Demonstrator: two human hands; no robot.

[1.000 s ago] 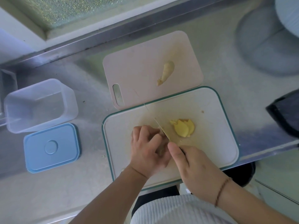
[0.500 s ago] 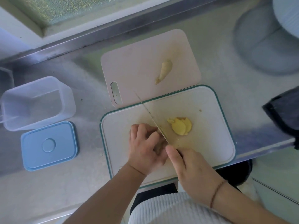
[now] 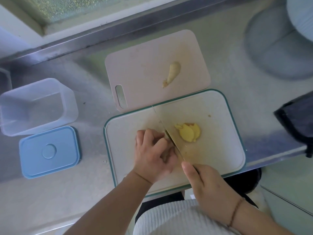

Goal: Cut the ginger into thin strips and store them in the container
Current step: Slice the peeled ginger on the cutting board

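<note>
Since half a second ago my knife (image 3: 171, 141) has come down and toward me: its tip was over the pink board (image 3: 144, 68) then, and now it lies near the far edge of the white board (image 3: 220, 150), with the blade low beside my left knuckles.

My right hand (image 3: 208, 185) is curled firmly around the handle, with the thumb along the top so that the blade does not turn. My left hand (image 3: 152, 153) is bent like a claw over the ginger piece that I am cutting. The piece is hidden under the fingers, so I cannot say how much of it remains. I keep the fingertips tucked back because the blade slides against the knuckles, and this gives me thin, even cuts.

The slices (image 3: 188, 133) already cut lie in a small heap just at 2 o'clock from my left hand, on the far side of the blade, where they fall away from the knife and do not disturb the next cut. One more ginger (image 3: 171, 73) waits on the pink board at 12 o'clock, apart from the work.

The container (image 3: 33, 106) stands open at 9 o'clock, well apart from the boards, with its lid (image 3: 49, 151) flat just in front of it. I judge that nothing is stored yet; the slices must still become strips.
</note>
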